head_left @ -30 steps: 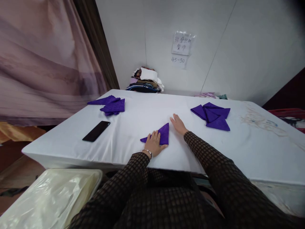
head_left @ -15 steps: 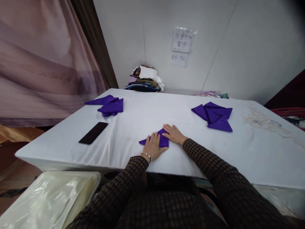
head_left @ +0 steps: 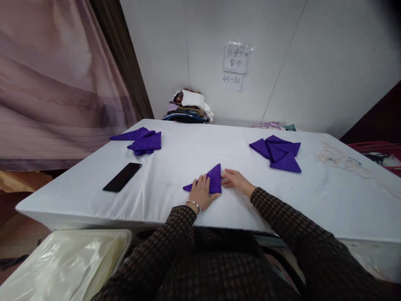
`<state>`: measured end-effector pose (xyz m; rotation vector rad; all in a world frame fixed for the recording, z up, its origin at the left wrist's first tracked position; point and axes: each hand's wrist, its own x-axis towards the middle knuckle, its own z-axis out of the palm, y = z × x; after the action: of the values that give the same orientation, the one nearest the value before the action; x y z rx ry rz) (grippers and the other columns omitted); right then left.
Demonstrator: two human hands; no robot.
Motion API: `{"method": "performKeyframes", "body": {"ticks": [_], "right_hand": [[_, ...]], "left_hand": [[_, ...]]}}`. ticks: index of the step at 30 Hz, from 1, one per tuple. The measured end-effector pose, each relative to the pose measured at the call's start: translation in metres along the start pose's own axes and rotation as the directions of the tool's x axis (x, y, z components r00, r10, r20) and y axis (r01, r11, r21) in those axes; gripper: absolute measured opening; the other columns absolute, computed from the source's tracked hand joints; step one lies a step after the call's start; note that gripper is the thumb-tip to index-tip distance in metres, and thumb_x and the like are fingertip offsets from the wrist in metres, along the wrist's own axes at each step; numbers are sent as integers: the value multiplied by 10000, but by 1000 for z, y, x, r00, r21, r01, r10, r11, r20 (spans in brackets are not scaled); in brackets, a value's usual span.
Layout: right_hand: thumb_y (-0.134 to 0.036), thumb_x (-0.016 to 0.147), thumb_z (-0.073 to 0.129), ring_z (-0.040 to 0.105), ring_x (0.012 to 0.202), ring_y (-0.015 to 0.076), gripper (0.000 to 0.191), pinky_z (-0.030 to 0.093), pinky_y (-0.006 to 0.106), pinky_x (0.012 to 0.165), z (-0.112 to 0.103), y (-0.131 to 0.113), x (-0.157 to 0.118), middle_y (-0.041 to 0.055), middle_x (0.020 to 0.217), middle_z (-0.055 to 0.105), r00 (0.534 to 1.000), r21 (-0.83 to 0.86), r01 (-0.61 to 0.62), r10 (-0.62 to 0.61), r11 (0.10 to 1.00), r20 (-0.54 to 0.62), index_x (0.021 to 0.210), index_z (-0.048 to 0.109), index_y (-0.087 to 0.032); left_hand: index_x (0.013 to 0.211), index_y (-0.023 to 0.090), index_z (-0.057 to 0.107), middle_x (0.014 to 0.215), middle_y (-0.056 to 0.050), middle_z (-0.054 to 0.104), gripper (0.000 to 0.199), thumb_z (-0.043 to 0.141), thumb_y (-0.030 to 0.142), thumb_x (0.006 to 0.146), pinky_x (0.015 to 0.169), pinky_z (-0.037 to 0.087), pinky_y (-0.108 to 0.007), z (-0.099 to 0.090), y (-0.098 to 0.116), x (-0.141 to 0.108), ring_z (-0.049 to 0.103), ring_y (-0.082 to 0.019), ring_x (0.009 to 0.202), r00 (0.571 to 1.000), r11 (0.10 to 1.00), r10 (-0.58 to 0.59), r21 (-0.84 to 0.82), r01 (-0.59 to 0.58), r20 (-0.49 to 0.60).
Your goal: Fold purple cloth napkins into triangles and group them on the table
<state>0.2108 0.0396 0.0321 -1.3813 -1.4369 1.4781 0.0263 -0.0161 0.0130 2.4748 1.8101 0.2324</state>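
Observation:
A purple cloth napkin (head_left: 215,179), folded into a triangle, lies on the white-covered table (head_left: 194,154) close to its front edge. My left hand (head_left: 202,193) rests flat on the napkin with its fingers stretched out, hiding the middle of it. Just past the napkin's right edge is my right hand (head_left: 234,180), its fingers loosely bent and apart; whether a fingertip touches the cloth I cannot tell. Further right lie several folded purple napkins (head_left: 280,152), overlapping one another. At the left is a loose pile of purple napkins (head_left: 144,141).
A black phone-like slab (head_left: 123,177) lies left of my hands. Folded clothes (head_left: 189,106) are stacked against the wall, below a paper sign (head_left: 235,58). Beige strings (head_left: 343,161) lie at the right. Below the table's left front is a plastic-covered stool or box (head_left: 72,259).
My right hand has lifted off the napkin and shifted right, uncovering its pointed top corner. My left hand stays on the cloth. The view has tilted slightly.

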Motion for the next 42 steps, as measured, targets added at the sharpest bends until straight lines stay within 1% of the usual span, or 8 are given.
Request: {"method": "performKeyframes", "body": {"ticks": [5,11,16,20,26,32,37,42], "right_hand": [[-343,816,635,633,631,119,224,548,245,571,5,-11,-9,94,961,680,984,107,-157,147,982,101,924,621,-147],[-429,859,573,617,566,132,336,538,253,571,11,-24,4,42,640,643,923,133,-316,272,940,271,770,631,-111],[-409,819,634,570,489,111,302,515,235,524,25,-27,18,3,574,615,889,179,-373,295,910,352,734,618,-120],[-293,731,728,577,510,105,187,516,235,547,35,-25,26,-30,627,628,958,213,-220,170,952,232,775,621,-146],[-136,651,727,573,547,99,215,494,240,599,46,-25,21,-55,642,618,975,310,-200,156,929,160,835,621,-162],[24,608,553,535,503,97,230,443,223,545,48,-15,21,-58,565,596,984,375,-175,166,910,57,743,643,-139],[-5,576,568,545,488,93,250,431,211,507,43,-5,21,-45,606,638,975,417,-213,164,883,151,767,650,-143],[-66,524,664,583,557,97,313,459,212,572,30,-6,16,-45,663,664,945,428,-224,86,876,316,824,660,-153]], "left_hand": [[1384,72,369,1488,-183,282,780,303,640,854,1113,199,-485,2,0,0,222,-305,1385,1000,1000,-25,4,25,-13],[1385,80,379,1481,-169,304,729,280,597,880,1108,224,-476,-1,-1,1,253,-295,1377,999,999,-28,39,29,-29],[1380,19,373,1463,-194,322,778,277,595,865,1082,262,-491,5,-10,5,280,-316,1362,999,995,-18,93,21,-39],[1355,36,420,1442,-179,367,796,287,615,825,1068,277,-495,20,-23,14,328,-317,1338,993,994,30,110,-17,-111],[1318,8,458,1433,-205,366,848,314,636,766,1066,258,-512,27,-25,13,323,-340,1336,989,997,41,75,-31,-141],[1319,27,453,1418,-192,401,876,305,665,737,1091,264,-487,17,-33,14,336,-315,1337,994,986,-19,-164,1,-109],[1310,57,466,1368,-164,479,822,276,642,764,1070,342,-426,-10,-51,24,460,-293,1257,978,874,-208,-446,196,22],[1229,126,548,1101,-115,678,738,415,631,708,976,446,-423,-36,-53,30,619,-296,1051,929,706,-311,-606,367,200]]}}
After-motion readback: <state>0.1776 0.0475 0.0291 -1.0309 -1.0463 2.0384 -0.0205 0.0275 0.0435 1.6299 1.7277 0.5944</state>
